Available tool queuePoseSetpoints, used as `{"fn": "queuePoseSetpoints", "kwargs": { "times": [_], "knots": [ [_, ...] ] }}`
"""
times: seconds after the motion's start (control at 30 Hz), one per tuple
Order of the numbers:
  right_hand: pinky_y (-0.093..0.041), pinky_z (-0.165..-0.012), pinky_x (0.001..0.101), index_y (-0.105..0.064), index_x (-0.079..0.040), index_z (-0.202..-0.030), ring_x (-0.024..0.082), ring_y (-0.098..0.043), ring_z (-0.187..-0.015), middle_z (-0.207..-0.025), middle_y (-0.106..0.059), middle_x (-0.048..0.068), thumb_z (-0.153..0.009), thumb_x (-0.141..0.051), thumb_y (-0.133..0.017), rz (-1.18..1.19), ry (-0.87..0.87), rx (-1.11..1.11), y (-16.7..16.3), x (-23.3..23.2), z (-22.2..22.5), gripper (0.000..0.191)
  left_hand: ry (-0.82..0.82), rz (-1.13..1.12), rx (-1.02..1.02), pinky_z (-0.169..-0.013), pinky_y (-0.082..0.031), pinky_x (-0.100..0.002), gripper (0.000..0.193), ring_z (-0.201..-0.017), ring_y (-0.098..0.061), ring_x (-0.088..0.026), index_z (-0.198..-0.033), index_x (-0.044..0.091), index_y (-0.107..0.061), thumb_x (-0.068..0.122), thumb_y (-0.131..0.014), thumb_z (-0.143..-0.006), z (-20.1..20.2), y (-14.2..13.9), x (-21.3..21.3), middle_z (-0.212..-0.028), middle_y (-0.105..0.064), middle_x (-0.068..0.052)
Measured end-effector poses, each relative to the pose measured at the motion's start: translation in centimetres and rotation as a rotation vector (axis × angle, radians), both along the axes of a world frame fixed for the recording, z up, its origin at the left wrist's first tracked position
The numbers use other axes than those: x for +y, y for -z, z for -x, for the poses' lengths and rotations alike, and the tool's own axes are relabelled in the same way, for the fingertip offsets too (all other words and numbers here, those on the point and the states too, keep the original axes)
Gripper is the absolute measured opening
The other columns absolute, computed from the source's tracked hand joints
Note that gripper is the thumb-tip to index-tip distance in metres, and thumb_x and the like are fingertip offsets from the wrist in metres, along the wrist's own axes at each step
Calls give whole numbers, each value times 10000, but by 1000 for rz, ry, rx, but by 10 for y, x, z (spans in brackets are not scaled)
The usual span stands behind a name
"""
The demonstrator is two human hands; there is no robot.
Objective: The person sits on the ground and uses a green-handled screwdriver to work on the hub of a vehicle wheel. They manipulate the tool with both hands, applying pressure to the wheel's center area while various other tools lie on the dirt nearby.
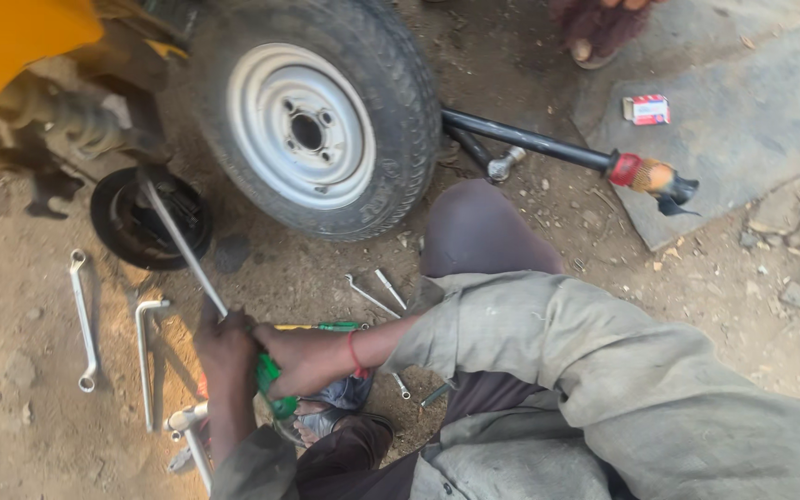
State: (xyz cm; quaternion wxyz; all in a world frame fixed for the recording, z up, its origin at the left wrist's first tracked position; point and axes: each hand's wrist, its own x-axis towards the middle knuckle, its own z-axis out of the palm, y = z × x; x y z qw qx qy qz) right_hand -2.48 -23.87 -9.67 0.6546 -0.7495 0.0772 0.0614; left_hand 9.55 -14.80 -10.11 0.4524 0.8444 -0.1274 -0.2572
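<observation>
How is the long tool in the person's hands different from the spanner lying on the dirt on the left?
The long screwdriver has a green handle and a straight shaft; the ring spanner is bare metal with a loop at each end. The screwdriver is gripped by the left hand and right hand, its tip against the black drum; the spanner lies untouched on the ground. Both are long, slim metal tools.

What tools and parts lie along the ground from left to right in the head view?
Ring spanner → bent wrench → long screwdriver gripped by left hand and right hand → wheel → black bar → small red and white box.
</observation>
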Motion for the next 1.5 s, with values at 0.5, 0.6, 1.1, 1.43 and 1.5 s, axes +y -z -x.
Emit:
{"fn": "queuePoseSetpoints", "kwargs": {
  "times": [0.5, 0.6, 1.1, 1.43, 1.5],
  "knots": [
    [-592, -868, 445, -741, 12, -840, 341, -726, -986, -915, -752, 198, -654, -177, -677, 490, -141, -95, 35, 26, -17, 272, 54, -98, 449, -859, -539, -351, 643, -1084, -670, -262, -1561, -32, -400, 85, -549, -946, -32, 87, 71, -1226, -677, -202],
    [-592, -804, 481, -722, -77, -969, 335, -711, -978, -1037, -715, 161, -697, -188, -659, 562, -165, -151, 33, 28, -16, 301, 43, -57, 481, -875, -555, -359, 577, -1102, -676, -262, -1513, -8, -435, 150, -526, -966, -31, 94, 81, -1198, -684, -180],
    [-493, -574, 263, -787, -28, -964, 103, -637, -675, -799, -713, 24, -880, -181, -813, -289, 676, -85, -5, -201, 307, 176, 15, -198, 609, -921, -556, -354, 524, -1134, -672, -262, -1460, -10, -484, 124, -556, -959, 10, 120, 92, -1213, -685, -179],
    [-578, -801, 341, -788, -84, -1020, 173, -765, -890, -960, -805, 91, -898, -212, -700, 173, 782, 413, 100, -122, 334, 197, -11, -158, 594, -951, -556, -350, 489, -1154, -670, -261, -1425, -12, -516, 107, -576, -954, -7, 89, 71, -1223, -686, -178],
    [-550, -756, 326, -724, -67, -1082, 171, -700, -839, -931, -754, 136, -939, -309, -744, 165, 926, 279, 75, -127, 287, 282, -17, -146, 593, -957, -557, -349, 482, -1159, -669, -261, -1417, -12, -522, 104, -580, -953, -8, 80, 71, -1225, -686, -178]
  ]
}}
